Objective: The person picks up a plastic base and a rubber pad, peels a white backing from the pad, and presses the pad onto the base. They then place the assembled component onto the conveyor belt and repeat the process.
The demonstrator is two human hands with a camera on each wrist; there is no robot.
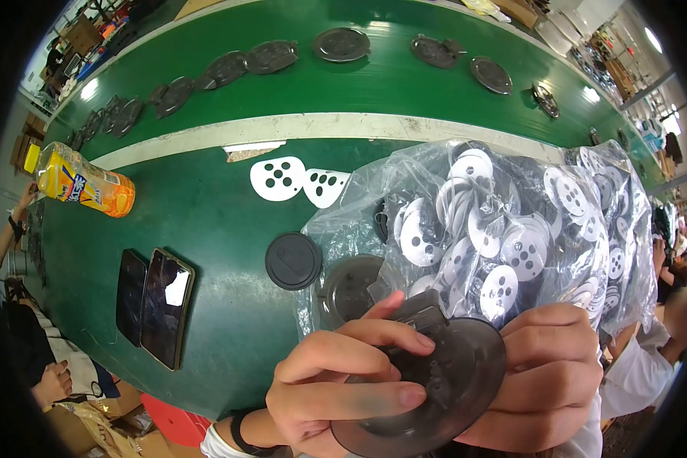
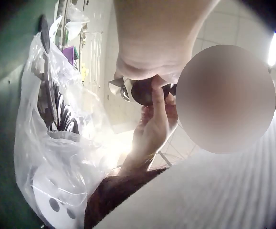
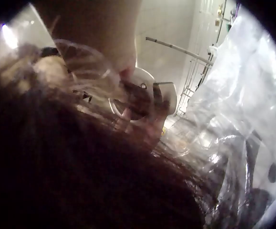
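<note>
In the head view both hands hold a dark translucent round plastic cover [image 1: 466,374] with a raised tab on its upper edge. My left hand [image 1: 328,382] grips it from the left, fingers lying over its face near the moulded centre. Curled around the right edge is my right hand [image 1: 549,382]. The left wrist view shows the dark cover [image 2: 145,93] between the hands, partly hidden by fingers. Hair blurs much of the right wrist view. Just behind the hands, a similar dark cover [image 1: 347,286] lies partly under a clear plastic bag [image 1: 374,179].
The bag holds many white discs with holes [image 1: 500,290]. Beside it lie a black round lid [image 1: 293,261] and two loose white pieces [image 1: 276,179]. Two phones [image 1: 168,298] and an orange drink bottle [image 1: 84,183] are left. Dark covers [image 1: 342,44] line the green belt [image 1: 389,84] behind.
</note>
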